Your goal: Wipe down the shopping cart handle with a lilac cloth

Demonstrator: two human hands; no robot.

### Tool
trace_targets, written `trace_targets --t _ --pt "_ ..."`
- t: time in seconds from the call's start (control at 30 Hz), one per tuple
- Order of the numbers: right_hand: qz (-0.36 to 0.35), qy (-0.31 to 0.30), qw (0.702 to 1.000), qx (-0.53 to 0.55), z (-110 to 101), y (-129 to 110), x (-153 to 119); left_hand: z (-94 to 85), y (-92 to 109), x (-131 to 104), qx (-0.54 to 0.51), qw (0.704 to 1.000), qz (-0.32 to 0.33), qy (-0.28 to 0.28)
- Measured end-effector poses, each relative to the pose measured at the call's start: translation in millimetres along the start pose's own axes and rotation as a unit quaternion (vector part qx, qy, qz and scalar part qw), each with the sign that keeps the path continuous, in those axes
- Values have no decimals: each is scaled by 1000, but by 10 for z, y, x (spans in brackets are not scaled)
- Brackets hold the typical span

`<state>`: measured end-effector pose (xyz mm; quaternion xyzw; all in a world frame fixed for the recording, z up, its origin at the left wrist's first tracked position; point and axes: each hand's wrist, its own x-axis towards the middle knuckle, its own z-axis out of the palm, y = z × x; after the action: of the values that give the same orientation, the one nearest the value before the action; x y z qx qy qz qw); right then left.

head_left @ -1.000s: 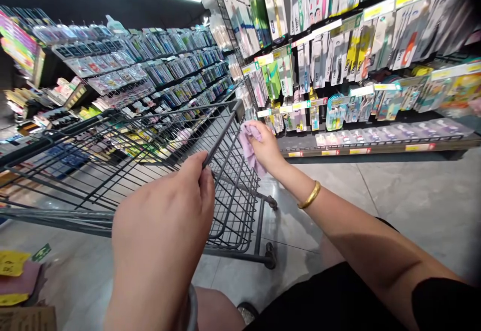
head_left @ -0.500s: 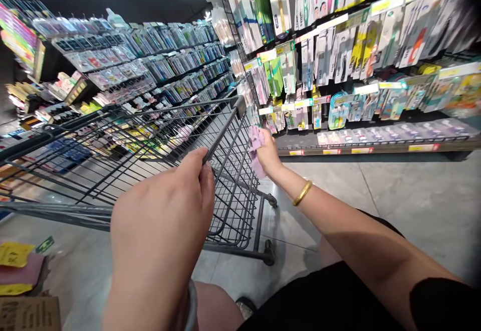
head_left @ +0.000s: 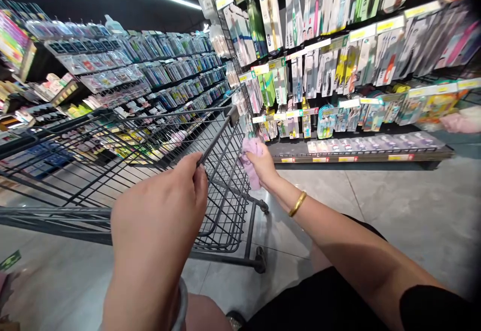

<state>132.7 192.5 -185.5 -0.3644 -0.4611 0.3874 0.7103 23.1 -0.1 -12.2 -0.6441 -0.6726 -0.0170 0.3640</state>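
My left hand (head_left: 161,200) is closed round the top rim of a dark wire shopping cart (head_left: 221,205), which stands in front of me. My right hand (head_left: 266,165) grips a crumpled lilac cloth (head_left: 251,159) against the outside of the cart's wire end, a little below its upper corner. A gold bangle (head_left: 297,204) circles my right wrist, and a grey band (head_left: 181,303) shows at the left wrist. My left fingertips are partly hidden behind the thumb.
To the right, a rack of packaged toothbrushes (head_left: 311,77) rises above a low shelf (head_left: 361,159). Another long rack of hanging goods (head_left: 169,72) runs along the left beyond the cart. The cart's wheel (head_left: 260,260) rests on the grey tiled floor (head_left: 323,200).
The cart and both hands have shifted slightly left and down in view, and my right hand with the cloth has come a little lower. More of the right-hand rack shows.
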Motion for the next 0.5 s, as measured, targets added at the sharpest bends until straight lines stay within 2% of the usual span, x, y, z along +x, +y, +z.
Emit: trace_targets --t 0.07,0.17,0.23,0.27,0.3,0.37,0.43,0.5 --pt "-21 -43 998 51 70 -412 -159 4 6 -7 0 1000 -2 15" --pt "-186 -129 974 29 143 -867 -380 -9 19 -11 5 1000 -10 4" --pt "-276 -159 948 -19 146 -878 -444 -8 37 3 3 1000 -13 1" --pt "-292 -161 942 -38 128 -787 -446 2 49 15 -3 1000 -13 7" --pt "-286 -158 943 -52 95 -647 -429 19 62 30 -10 1000 -13 17" --pt "-221 -139 963 -74 -4 -301 -360 70 93 65 -28 999 -18 40" --pt "-102 -114 984 -93 -107 -9 -281 131 123 106 -40 997 -28 55" --pt "10 -94 991 -98 -157 96 -247 189 149 149 -49 995 -41 70"
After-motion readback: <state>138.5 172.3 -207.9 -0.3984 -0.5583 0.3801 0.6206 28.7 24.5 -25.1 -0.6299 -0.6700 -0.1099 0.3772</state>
